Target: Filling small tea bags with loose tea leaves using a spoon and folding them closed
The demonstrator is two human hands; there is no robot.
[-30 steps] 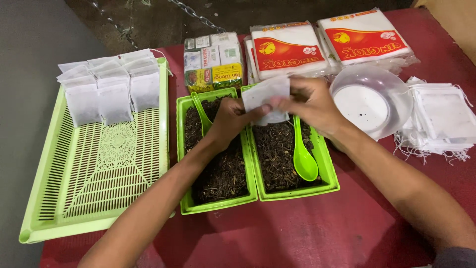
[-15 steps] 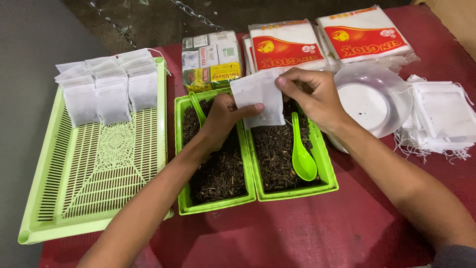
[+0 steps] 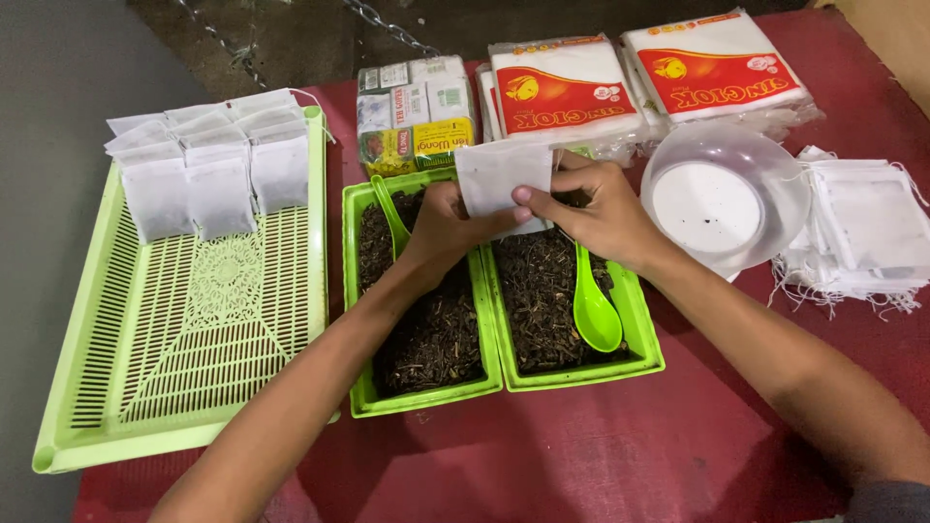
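Note:
Both my hands hold one small white filter bag upright above two green trays of dark loose tea. My left hand grips its lower left side over the left tea tray. My right hand pinches its right edge over the right tea tray. A green plastic spoon lies in the right tray's tea, and a second green spoon rests in the left tray.
A large green slotted tray at left holds several filled white bags at its far end. Behind the tea trays stand small tea boxes and two white packets. A clear bowl and a stack of flat bags with strings lie at right.
The white bag has moved left and slightly down, and now both hands hold it over the gap between the tea trays.

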